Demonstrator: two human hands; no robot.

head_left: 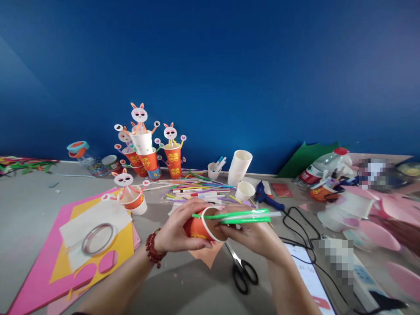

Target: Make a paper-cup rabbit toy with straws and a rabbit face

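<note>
My left hand [173,229] is closed round a red paper cup [196,227], which lies tilted on its side with its mouth to the right. Glossy green and whitish straws [251,216] stretch from the cup's rim out to the right. Fingers of my right hand [247,236] are bent at the cup's mouth, gripping these straws; some fingertips are hidden. Beneath the cup, a piece of orange paper [207,254] lies on the table. Black-handled scissors [242,267] rest just below my right hand.
Rabbit-faced paper cups [141,144] stand stacked at the back left. Several coloured sticks and pens [200,189] lie behind my hands. A blue glue gun [266,196] and its cable are at right. Tape [84,246] sits on coloured sheets at left. A plastic bottle [323,168] stands back right.
</note>
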